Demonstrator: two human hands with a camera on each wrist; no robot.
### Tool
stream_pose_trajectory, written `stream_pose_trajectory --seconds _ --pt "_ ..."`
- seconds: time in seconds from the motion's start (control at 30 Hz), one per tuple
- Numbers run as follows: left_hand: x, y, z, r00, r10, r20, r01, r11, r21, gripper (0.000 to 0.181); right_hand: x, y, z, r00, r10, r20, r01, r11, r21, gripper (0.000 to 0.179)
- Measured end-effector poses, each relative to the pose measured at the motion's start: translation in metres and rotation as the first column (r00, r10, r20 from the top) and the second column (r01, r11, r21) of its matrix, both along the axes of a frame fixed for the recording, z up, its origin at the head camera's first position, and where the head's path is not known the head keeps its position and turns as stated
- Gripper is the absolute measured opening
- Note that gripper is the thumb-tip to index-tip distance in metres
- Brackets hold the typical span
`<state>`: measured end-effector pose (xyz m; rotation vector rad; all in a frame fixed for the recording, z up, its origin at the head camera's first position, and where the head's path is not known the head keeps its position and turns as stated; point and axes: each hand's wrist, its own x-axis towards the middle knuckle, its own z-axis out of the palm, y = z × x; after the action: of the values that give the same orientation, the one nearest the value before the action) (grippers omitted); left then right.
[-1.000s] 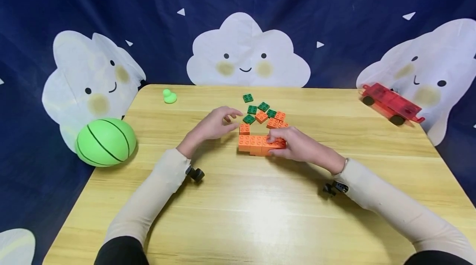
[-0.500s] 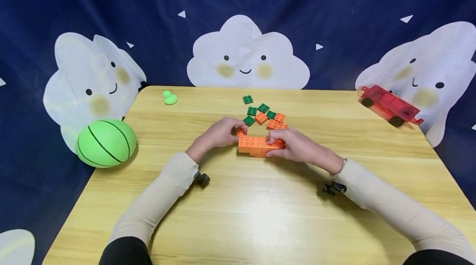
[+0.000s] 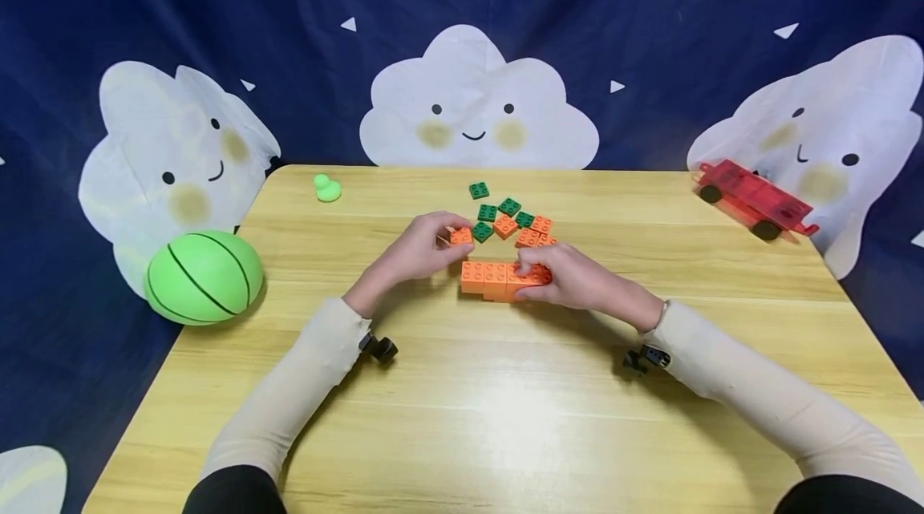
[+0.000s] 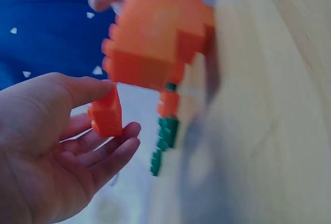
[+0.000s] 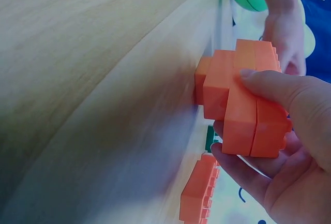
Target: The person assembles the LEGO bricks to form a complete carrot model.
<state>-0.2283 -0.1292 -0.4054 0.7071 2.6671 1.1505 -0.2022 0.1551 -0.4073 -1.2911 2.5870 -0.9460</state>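
My left hand (image 3: 419, 248) pinches a small orange toy brick (image 3: 460, 236) between thumb and fingers, just beyond the left end of a larger brick build. That build, an orange stepped block (image 3: 485, 277) of joined bricks with studs on top, is gripped at its right end by my right hand (image 3: 577, 277). In the right wrist view, my thumb presses across the stepped side of the build (image 5: 240, 113), with fingers behind it. The left wrist view shows the single brick (image 4: 107, 114) below my thumb tip, apart from the build (image 4: 142, 43).
Loose green bricks (image 3: 487, 213) and orange bricks (image 3: 528, 237) lie behind the build. A green ball (image 3: 204, 277) sits at the table's left edge, a green toy duck (image 3: 328, 188) at the back left. A red wheeled toy car (image 3: 756, 197) stands back right.
My left hand reached in to the small orange brick beside the build, took it between thumb and fingers, and moved it slightly left and away. The right hand keeps its grip, nearly still.
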Motion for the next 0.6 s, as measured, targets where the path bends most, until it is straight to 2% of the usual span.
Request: stream_pose_trajectory --seconds 0.13,0.27,0.37,0.6 --pt "0.011 0.006 0.013 1.000 -0.021 0.020 0.020 0.998 0.056 0.045 -0.001 0.000 0.001 1.000 -0.006 0.010 0.006 1.000 0.001 0.033" --pt "0.020 0.014 0.019 0.995 -0.097 0.006 0.096 0.993 0.071 0.044 -0.001 0.001 0.002 1.000 -0.007 0.011 0.007 1.000 -0.006 0.033" --pt "0.023 0.018 0.017 0.991 -0.135 -0.013 0.135 0.989 0.058 0.045 -0.002 0.001 0.002 1.000 -0.009 0.010 0.009 1.000 -0.004 0.033" --pt "0.025 0.018 0.009 0.989 -0.147 -0.023 0.148 0.987 0.053 0.045 -0.002 0.000 0.001 1.000 -0.012 0.019 0.012 1.000 0.005 0.033"
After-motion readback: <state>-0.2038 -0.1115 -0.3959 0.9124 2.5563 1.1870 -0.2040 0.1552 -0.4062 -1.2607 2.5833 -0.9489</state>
